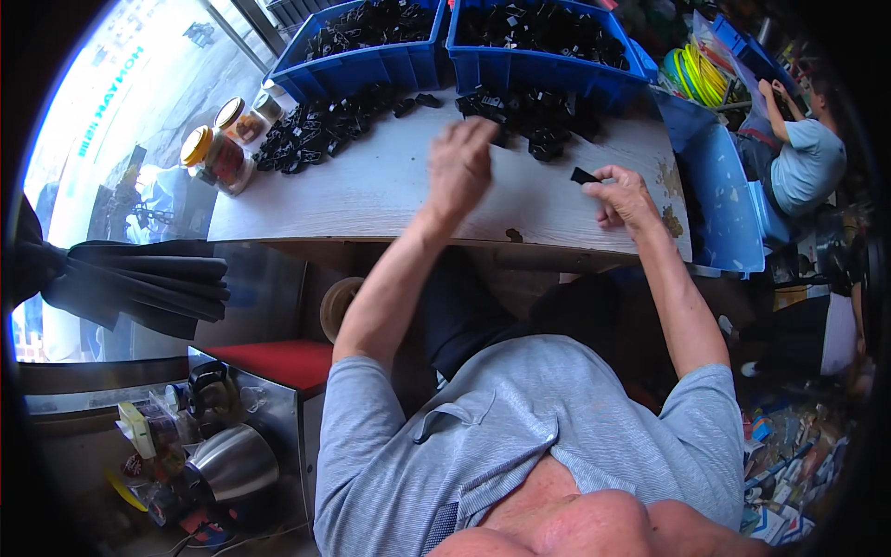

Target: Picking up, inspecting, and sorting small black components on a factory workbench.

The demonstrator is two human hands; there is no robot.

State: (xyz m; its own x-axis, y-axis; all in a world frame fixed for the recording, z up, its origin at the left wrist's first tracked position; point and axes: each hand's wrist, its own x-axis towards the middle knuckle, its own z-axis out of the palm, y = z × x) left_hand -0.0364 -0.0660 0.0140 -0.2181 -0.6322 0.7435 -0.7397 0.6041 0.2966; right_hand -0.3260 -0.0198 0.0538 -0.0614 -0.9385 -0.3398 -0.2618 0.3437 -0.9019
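Between the thumb and fingers of my right hand (626, 197) is a small flat black piece (582, 175), held just above the right part of the white table (371, 200). It may be a binder clip; its kind does not show clearly. My left hand (461, 167) is raised over the middle of the table, smeared by motion, so its fingers cannot be read. Close beyond it lies a heap of small black pieces (549, 135) that look like binder clips. A second heap of the same pieces (316, 130) spreads to the left.
Two blue bins (362, 74) (538, 65) full of black pieces stand at the table's far edge. Lidded jars (221, 160) are at the left corner. A blue crate (719, 200) adjoins the right edge. Another person (806, 158) sits beyond it. A metal kettle (234, 461) is lower left.
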